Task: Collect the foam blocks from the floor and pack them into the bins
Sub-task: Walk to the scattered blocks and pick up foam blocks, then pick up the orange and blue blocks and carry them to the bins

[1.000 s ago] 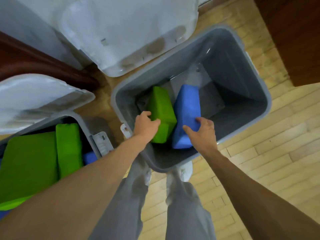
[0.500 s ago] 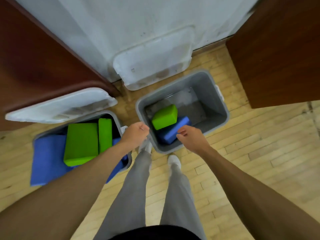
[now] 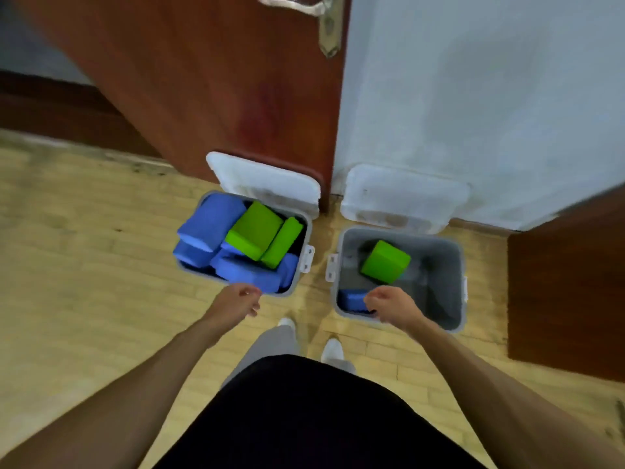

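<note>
Soft, even indoor light, moderately bright, with no visible source; shadows are faint and without hard edges; the grey inside of the right bin [image 3: 453,299] is dimmer than its rim, while the green foam block [image 3: 385,262] in it looks saturated; no glare on the pale wall [image 3: 473,96]; motion blur smears the whole frame, softening the seams of the wooden floor [image 3: 84,265] and the door handle [image 3: 304,8]; wide-angle distortion tilts the door [image 3: 236,96] and swells the forearms [image 3: 118,384] toward the lower corners.
</note>
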The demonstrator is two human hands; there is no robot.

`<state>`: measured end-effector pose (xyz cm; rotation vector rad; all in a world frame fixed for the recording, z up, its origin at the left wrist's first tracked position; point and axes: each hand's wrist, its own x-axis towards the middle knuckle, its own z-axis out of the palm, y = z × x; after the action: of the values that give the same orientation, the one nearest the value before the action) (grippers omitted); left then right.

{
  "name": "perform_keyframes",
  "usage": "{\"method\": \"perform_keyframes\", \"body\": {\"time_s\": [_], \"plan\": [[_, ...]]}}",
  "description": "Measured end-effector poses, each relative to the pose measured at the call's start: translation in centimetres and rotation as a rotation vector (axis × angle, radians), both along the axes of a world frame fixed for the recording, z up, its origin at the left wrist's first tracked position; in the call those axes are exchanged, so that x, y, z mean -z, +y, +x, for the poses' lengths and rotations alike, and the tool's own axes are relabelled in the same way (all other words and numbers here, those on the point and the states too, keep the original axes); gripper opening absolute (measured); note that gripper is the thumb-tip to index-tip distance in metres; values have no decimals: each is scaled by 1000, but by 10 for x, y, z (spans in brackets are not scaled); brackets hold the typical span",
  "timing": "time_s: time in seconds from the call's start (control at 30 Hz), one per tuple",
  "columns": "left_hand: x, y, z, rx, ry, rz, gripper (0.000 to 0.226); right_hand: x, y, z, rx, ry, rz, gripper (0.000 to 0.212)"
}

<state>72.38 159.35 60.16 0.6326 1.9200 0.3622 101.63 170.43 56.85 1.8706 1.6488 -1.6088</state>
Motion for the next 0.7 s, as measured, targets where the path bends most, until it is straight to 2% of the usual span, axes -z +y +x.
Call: {"method": "perform_keyframes", "body": {"time_s": [0.17, 0.23, 0.47, 0.57, 0.7], "plan": [[6, -148, -29, -602, -48, -43, 17, 0, -29, -80, -243, 12, -31, 19], [8, -210, -28, -820, -77, -44, 16, 0, -55, -118, -353, 24, -69, 15], [14, -412, -6, -1579, -140, 70, 19, 4, -187, -275, -951, -93, -73, 12], [25, -491, -6, -1775, -137, 92, 20, 3, -273, -351, -1169, -107, -40, 12], [30, -586, -10, -1914, -183, 58, 21, -1, -392, -439, -1428, -99, -21, 16]]}}
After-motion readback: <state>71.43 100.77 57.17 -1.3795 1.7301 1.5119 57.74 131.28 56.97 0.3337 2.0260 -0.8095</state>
